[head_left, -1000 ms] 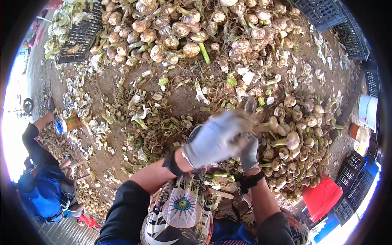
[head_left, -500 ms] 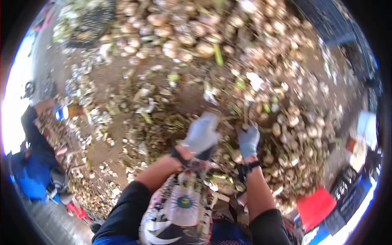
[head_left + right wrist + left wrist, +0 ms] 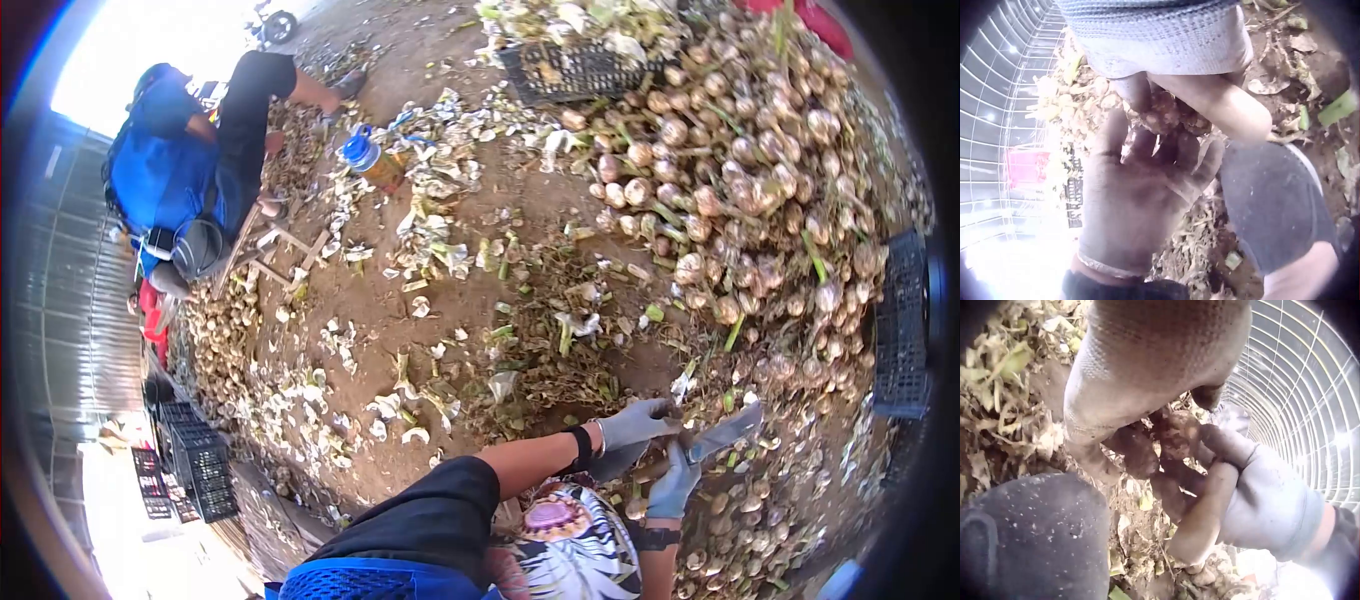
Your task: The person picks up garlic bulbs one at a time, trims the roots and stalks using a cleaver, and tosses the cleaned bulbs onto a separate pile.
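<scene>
Brown dirt floor (image 3: 375, 300) is spreading beneath the pale-gloved left hand (image 3: 638, 425) and right hand (image 3: 673, 487), whose curled fingers are gripping a round, brown-skinned bulb (image 3: 1179, 434) between them; probably light and firm, its papery skin is likely favouring a side hold.

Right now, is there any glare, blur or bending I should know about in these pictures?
Head view: scene curved by the wide lens, black around the rim, glare blown out at upper left and lower left, though the blue-topped bottle is fairly clear. Left wrist view: glare at lower right, the held bulb dim and soft. Right wrist view: lower left washed out white.
</scene>
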The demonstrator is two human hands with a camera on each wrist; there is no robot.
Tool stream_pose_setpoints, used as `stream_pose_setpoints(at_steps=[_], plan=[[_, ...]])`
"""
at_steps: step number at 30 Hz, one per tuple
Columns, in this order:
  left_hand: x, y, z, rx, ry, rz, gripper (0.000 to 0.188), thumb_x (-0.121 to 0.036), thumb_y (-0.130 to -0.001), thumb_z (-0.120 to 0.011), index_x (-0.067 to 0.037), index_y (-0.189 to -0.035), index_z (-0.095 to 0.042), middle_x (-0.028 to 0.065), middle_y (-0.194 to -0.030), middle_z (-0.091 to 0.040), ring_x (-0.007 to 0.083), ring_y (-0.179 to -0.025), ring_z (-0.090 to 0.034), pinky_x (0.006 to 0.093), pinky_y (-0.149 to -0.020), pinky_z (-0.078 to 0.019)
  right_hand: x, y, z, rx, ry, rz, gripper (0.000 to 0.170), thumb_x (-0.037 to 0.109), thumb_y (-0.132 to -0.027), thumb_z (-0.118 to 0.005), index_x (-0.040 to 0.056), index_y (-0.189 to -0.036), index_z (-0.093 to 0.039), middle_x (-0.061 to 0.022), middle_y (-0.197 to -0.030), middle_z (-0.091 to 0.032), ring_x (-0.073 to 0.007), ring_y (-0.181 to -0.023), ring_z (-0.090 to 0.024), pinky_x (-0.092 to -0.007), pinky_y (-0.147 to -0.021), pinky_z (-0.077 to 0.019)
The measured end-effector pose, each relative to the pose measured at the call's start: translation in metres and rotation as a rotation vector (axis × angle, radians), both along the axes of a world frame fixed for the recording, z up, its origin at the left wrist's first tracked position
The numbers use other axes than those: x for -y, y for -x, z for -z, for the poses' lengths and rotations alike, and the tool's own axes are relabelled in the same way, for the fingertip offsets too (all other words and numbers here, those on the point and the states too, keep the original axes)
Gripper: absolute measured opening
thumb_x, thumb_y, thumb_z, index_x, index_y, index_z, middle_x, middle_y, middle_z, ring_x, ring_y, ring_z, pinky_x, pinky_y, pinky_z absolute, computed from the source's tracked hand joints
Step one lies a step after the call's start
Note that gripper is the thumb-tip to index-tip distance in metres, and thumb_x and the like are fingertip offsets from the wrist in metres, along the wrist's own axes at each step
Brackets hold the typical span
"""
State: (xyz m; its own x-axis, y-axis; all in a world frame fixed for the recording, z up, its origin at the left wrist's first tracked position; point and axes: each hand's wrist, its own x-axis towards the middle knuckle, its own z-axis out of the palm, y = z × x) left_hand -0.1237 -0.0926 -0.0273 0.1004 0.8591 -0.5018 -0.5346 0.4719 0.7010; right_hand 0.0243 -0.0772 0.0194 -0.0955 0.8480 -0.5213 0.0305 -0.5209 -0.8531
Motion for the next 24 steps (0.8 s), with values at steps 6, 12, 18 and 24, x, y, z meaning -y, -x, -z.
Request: stream_pose_setpoints(at_steps=[6, 12, 18, 24], plan=[[0.030, 0.040, -0.026, 0.205, 0.119, -0.246, 0.036, -0.009, -0.092, -0.062, -0.005, -0.126, -0.054, 0.0040, -0.100, -0.065, 0.0119, -0.084, -0.063, 0.0285, -0.073, -0.0523, 0.023, 0.032, -0.029, -0.013, -0.046, -0.175, 0.026, 0.005, -0.090, -0.063, -0.0052, -0.114, -0.065, -0.0083, -0.103, -0.067, -0.0179, -0.091, -0.062, -0.0314, -0.082, -0.0492], [0.066, 0.047, -0.027, 0.600, 0.133, -0.324, 0.027, -0.013, -0.098, -0.048, -0.008, -0.124, -0.053, 0.0126, -0.120, -0.066, 0.0165, -0.085, -0.064, 0.0291, -0.068, -0.0528, 0.030, 0.058, -0.077, 0.000, 0.019, -0.348, 0.022, 0.005, -0.086, -0.068, -0.0035, -0.107, -0.066, -0.0088, -0.090, -0.067, -0.0144, -0.071, -0.063, -0.0279, -0.062, -0.0494], [0.102, 0.059, -0.084, 0.259, 0.114, -0.055, 0.031, -0.015, -0.090, -0.065, -0.009, -0.120, -0.065, 0.0071, -0.102, -0.071, 0.0154, -0.083, -0.067, 0.0295, -0.074, -0.0543, 0.048, 0.069, -0.105, -0.197, 0.050, -0.407, 0.026, 0.001, -0.083, -0.072, 0.0015, -0.109, -0.066, -0.0059, -0.089, -0.069, -0.0171, -0.081, -0.066, -0.0328, -0.072, -0.0540], [0.109, 0.073, -0.040, 0.579, 0.370, -0.212, 0.032, -0.025, -0.106, -0.041, 0.000, -0.105, -0.061, 0.0094, -0.093, -0.066, 0.0218, -0.082, -0.065, 0.0335, -0.080, -0.0560, 0.050, 0.003, -0.067, -0.172, 0.018, -0.055, 0.019, 0.003, -0.085, -0.074, 0.0003, -0.103, -0.073, -0.0054, -0.087, -0.071, -0.0143, -0.073, -0.064, -0.0286, -0.066, -0.0506]])
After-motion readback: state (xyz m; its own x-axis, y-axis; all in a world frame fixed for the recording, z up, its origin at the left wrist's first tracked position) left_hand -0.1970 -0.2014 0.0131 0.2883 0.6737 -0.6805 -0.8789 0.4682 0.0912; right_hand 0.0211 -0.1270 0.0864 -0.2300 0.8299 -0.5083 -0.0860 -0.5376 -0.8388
